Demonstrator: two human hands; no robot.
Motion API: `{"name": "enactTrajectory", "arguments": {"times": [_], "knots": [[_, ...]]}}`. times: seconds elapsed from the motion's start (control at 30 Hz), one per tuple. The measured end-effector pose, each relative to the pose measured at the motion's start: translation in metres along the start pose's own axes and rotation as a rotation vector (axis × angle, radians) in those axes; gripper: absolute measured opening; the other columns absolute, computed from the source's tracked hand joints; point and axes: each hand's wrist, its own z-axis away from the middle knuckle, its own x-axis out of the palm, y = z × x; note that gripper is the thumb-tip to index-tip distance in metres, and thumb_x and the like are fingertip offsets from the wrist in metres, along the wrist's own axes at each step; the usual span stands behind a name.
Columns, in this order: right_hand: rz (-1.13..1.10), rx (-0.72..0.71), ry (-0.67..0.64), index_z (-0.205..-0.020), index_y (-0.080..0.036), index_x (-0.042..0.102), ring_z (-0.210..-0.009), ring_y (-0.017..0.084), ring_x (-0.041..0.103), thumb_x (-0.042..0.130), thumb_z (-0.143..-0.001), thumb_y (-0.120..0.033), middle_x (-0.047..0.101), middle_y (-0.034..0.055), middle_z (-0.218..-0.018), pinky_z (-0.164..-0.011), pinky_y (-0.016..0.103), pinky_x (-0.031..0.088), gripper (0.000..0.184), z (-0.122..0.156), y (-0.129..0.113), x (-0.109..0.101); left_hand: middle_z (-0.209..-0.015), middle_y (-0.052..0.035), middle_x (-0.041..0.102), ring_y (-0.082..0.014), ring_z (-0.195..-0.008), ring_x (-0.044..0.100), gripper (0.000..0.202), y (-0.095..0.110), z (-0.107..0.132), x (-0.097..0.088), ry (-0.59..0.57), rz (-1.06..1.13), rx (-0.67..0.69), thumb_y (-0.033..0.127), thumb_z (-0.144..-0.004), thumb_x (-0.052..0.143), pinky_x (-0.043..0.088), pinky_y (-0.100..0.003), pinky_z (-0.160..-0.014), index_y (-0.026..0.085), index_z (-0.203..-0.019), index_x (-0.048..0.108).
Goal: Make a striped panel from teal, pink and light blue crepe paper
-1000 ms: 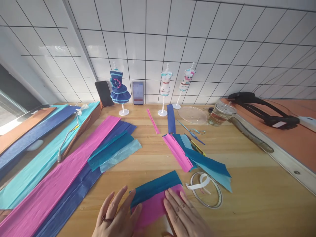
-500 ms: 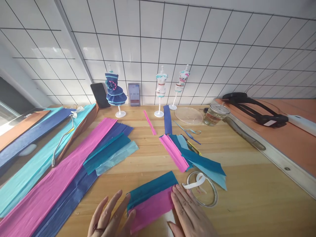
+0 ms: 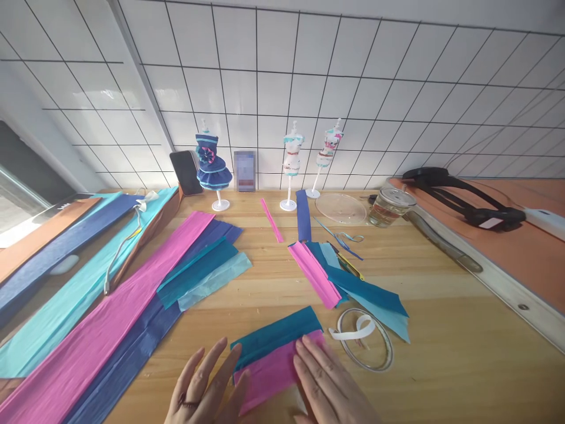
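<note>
A pink strip of crepe paper (image 3: pixel 270 377) lies over a teal crepe paper strip (image 3: pixel 277 334) at the near middle of the table. My left hand (image 3: pixel 205 383) rests at their left end, fingers spread, with the index finger and thumb touching the edge. Flat on the right part of the pink strip lies my right hand (image 3: pixel 329 380), its fingers stretched out side by side. The right thumb is mostly out of sight. Just right of that hand is a roll of white tape (image 3: pixel 391 353) with a loose curled end.
Folded pink (image 3: pixel 314 274) and teal strips (image 3: pixel 371 288) lie beyond, beside a yellow cutter (image 3: pixel 351 266). Long crepe sheets (image 3: pixel 110 330) cover the left side. Small dress forms (image 3: pixel 292 156), one in a blue dress (image 3: pixel 214 171), stand at the wall near a glass jar (image 3: pixel 391 207).
My right hand has slid left from the right edge onto the pink strip. My left hand stays at the left end. The whole view has shifted slightly.
</note>
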Motion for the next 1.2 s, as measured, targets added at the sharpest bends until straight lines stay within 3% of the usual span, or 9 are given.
{"name": "enactTrajectory", "arguments": {"times": [0.13,0.4,0.5,0.63,0.7,0.97,1.07,1.2], "knots": [[-0.007,-0.096,0.007,-0.115,-0.015,0.062,-0.112,0.019,0.057,0.041,-0.095,-0.036,0.065,0.0047,-0.118,-0.105,0.034,0.036,0.036,-0.007,-0.004,0.003,-0.122,-0.005,0.063,-0.0271,-0.122,0.05,0.022,0.0,-0.001,-0.001,-0.05,0.002,-0.021,0.021,-0.085,0.052,0.039,-0.045,-0.101,0.029,-0.101,0.065],[0.041,-0.034,-0.006,-0.111,-0.013,0.064,-0.109,0.018,0.059,0.047,-0.091,-0.041,0.066,0.006,-0.115,-0.107,0.032,0.033,0.039,0.005,0.006,0.001,-0.118,-0.0049,0.065,-0.0286,-0.124,0.048,0.027,-0.003,0.001,-0.002,-0.028,0.006,-0.012,0.013,-0.081,0.056,0.039,-0.047,-0.099,0.028,-0.102,0.066],[0.049,-0.015,0.0,-0.11,-0.012,0.065,-0.107,0.019,0.06,0.047,-0.091,-0.042,0.067,0.006,-0.114,-0.108,0.034,0.032,0.04,0.006,0.007,-0.001,-0.119,-0.0083,0.064,-0.032,-0.124,0.047,0.023,-0.007,-0.004,-0.005,-0.076,-0.059,0.065,0.026,-0.084,0.056,0.04,-0.047,-0.098,0.024,-0.105,0.065],[0.031,-0.057,-0.015,-0.113,-0.012,0.063,-0.11,0.02,0.059,0.048,-0.091,-0.039,0.066,0.0056,-0.116,-0.104,0.033,0.036,0.038,0.001,0.005,-0.002,-0.115,-0.0095,0.065,-0.0316,-0.119,0.05,0.047,-0.013,-0.018,-0.01,-0.152,-0.235,0.244,0.056,-0.079,0.055,0.035,-0.044,-0.099,0.026,-0.114,0.062],[0.028,-0.079,-0.029,-0.114,-0.013,0.062,-0.111,0.02,0.058,0.048,-0.091,-0.038,0.065,0.0054,-0.117,-0.102,0.033,0.038,0.037,0.0,0.005,-0.001,-0.113,-0.0086,0.066,-0.0302,-0.118,0.05,0.051,-0.015,-0.022,-0.011,-0.148,-0.273,0.261,0.062,-0.076,0.054,0.031,-0.044,-0.103,0.029,-0.114,0.062],[0.048,-0.032,0.021,-0.109,-0.013,0.064,-0.107,0.019,0.06,0.047,-0.091,-0.036,0.067,0.0054,-0.113,-0.108,0.034,0.031,0.035,0.004,0.005,0.0,-0.116,-0.0115,0.063,-0.0322,-0.135,0.03,0.043,-0.018,-0.011,-0.008,-0.152,-0.265,0.208,0.049,-0.074,0.064,0.014,-0.047,-0.113,0.023,-0.109,0.064],[0.052,-0.001,0.04,-0.107,-0.013,0.065,-0.105,0.019,0.061,0.047,-0.091,-0.035,0.068,0.0059,-0.11,-0.107,0.034,0.032,0.034,0.008,0.003,0.002,-0.118,-0.0135,0.062,-0.0327,-0.136,0.027,0.032,-0.014,-0.005,-0.003,-0.11,-0.214,0.136,0.038,-0.079,0.061,0.019,-0.048,-0.112,0.02,-0.106,0.064],[0.045,0.055,0.065,-0.107,-0.012,0.065,-0.105,0.02,0.062,0.048,-0.09,-0.034,0.069,0.0075,-0.109,-0.104,0.033,0.036,0.033,0.007,0.003,0.005,-0.12,-0.0145,0.06,-0.034,-0.132,0.034,0.029,-0.006,0.002,0.006,-0.016,-0.082,0.048,0.036,-0.089,0.047,0.03,-0.051,-0.107,0.019,-0.107,0.062]]}}
